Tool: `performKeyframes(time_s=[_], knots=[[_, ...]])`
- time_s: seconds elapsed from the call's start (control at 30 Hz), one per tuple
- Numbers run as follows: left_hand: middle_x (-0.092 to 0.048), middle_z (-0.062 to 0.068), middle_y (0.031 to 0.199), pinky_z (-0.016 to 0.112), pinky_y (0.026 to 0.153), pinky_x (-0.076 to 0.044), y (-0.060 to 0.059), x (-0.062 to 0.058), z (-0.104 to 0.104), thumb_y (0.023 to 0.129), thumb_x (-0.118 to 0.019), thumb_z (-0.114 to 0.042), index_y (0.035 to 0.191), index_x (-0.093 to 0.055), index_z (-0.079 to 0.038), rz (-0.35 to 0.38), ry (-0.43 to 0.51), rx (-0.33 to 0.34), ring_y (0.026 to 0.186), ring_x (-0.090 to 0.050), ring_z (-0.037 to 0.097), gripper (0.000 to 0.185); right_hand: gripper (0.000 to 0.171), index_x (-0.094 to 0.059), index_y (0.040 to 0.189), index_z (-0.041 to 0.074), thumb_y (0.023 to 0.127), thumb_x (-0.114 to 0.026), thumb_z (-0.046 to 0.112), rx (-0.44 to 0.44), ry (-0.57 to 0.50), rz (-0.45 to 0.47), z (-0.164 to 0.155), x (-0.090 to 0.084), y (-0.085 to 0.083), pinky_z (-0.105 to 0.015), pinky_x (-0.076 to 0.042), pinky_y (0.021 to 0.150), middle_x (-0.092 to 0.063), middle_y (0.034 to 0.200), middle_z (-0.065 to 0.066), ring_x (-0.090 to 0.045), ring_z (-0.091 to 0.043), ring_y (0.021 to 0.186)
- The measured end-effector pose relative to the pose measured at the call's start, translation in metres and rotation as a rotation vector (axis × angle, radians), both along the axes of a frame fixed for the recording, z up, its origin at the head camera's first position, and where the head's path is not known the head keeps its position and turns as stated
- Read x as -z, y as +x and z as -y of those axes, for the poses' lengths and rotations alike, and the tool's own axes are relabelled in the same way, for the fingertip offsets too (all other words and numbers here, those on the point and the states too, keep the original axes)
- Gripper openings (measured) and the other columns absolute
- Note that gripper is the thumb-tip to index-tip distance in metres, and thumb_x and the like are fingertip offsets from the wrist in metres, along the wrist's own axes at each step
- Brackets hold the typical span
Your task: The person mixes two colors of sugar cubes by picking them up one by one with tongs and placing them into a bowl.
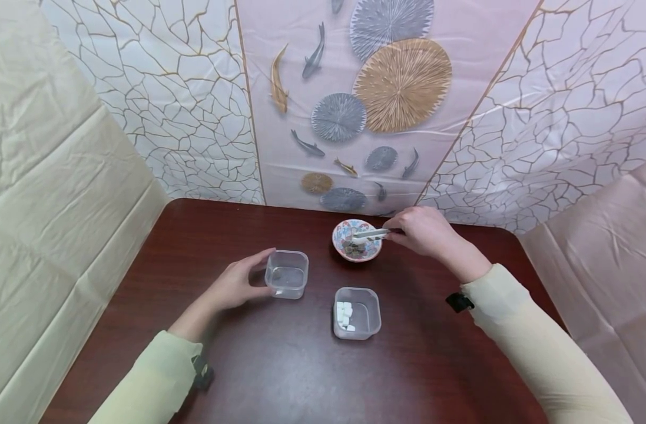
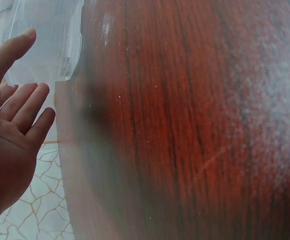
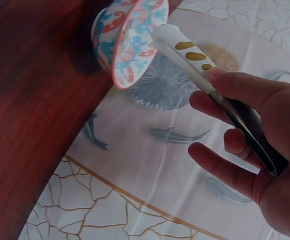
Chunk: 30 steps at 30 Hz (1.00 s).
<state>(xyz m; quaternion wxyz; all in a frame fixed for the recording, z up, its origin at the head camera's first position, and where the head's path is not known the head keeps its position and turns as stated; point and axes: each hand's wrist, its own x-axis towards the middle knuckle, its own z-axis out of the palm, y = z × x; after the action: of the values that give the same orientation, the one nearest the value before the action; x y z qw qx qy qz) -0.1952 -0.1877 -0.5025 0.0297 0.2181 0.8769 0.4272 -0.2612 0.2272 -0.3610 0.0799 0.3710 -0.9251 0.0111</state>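
A: Which step is in hand here, do you think?

B: I judge it is the picking step. The right hand [image 1: 426,231] holds a pair of tongs [image 1: 370,234] over the patterned bowl [image 1: 340,233] at the far side of the table [image 1: 248,365]. The tips of the tongs are inside the bowl, above some small dark pieces [image 1: 354,248]. I cannot tell if the tips have closed on a piece.

A: How are the fingers on the tongs?

B: In the right wrist view the thumb and forefinger [image 3: 244,87] pinch the tongs [image 3: 194,57] near the middle, and the other fingers are loosely spread below. The left hand [image 1: 237,284] is relaxed, with straight fingers [image 2: 22,107] resting against the left wall of the empty clear container [image 1: 287,274].

A: Which way do the tongs point?

B: Their long axis lies nearly level and runs left to right. The tips point left, into the bowl, and the handle end is at the right, in the hand.

A: And what does the next move call for?

B: In my opinion, a gentle squeeze on one dark piece, then a lift clear of the bowl's rim. The empty container is to the near left of the bowl. The other container [image 1: 357,313], with white cubes [image 1: 345,314] inside, stands nearer, in the middle.
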Motion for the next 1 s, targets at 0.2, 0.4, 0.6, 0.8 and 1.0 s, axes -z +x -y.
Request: performKeyframes(time_s=[0.2,0.4,0.6,0.8,1.0], knots=[[-0.061,0.021,0.150,0.057,0.117,-0.044,0.000,0.000,0.000,0.083,-0.094,-0.017,0.159,-0.047,-0.001,0.004,0.001,0.003,0.132,-0.065,0.037,0.091,0.007,-0.078,0.089,0.019,0.089,-0.085,0.016,0.016,0.029,0.011,-0.001,0.008,-0.006,-0.050,-0.053,0.058,-0.076,0.084,0.004,-0.071,-0.027,0.073],[-0.061,0.020,0.151,0.057,0.118,-0.044,0.000,-0.001,0.000,0.083,-0.094,-0.017,0.159,-0.047,-0.001,0.007,0.001,0.006,0.132,-0.065,0.036,0.091,0.007,-0.080,0.093,0.019,0.089,-0.086,0.018,0.040,0.038,0.022,0.001,0.008,-0.007,-0.052,-0.056,0.063,-0.078,0.088,0.002,-0.074,-0.030,0.078],[-0.060,0.020,0.151,0.057,0.118,-0.043,0.001,-0.001,0.000,0.083,-0.094,-0.017,0.159,-0.047,-0.002,0.009,-0.003,0.001,0.132,-0.065,0.036,0.091,0.016,-0.083,0.105,0.017,0.090,-0.085,0.019,0.007,-0.009,0.030,0.010,0.006,-0.004,-0.054,-0.059,0.072,-0.082,0.104,-0.002,-0.078,-0.028,0.094],[-0.060,0.020,0.152,0.057,0.118,-0.043,0.001,-0.002,0.000,0.083,-0.094,-0.016,0.160,-0.047,-0.002,0.015,-0.003,-0.002,0.133,-0.065,0.037,0.091,0.026,-0.083,0.115,0.013,0.090,-0.086,0.021,-0.051,-0.038,0.018,0.027,0.001,0.005,-0.052,-0.061,0.077,-0.081,0.109,-0.005,-0.077,-0.027,0.100],[-0.060,0.020,0.152,0.056,0.118,-0.043,0.000,-0.002,0.000,0.083,-0.094,-0.017,0.160,-0.047,-0.002,0.011,0.004,-0.002,0.133,-0.065,0.036,0.091,0.026,-0.083,0.112,0.015,0.089,-0.088,0.023,-0.139,-0.068,-0.004,0.053,-0.004,0.015,-0.050,-0.060,0.073,-0.081,0.103,-0.003,-0.076,-0.025,0.092]])
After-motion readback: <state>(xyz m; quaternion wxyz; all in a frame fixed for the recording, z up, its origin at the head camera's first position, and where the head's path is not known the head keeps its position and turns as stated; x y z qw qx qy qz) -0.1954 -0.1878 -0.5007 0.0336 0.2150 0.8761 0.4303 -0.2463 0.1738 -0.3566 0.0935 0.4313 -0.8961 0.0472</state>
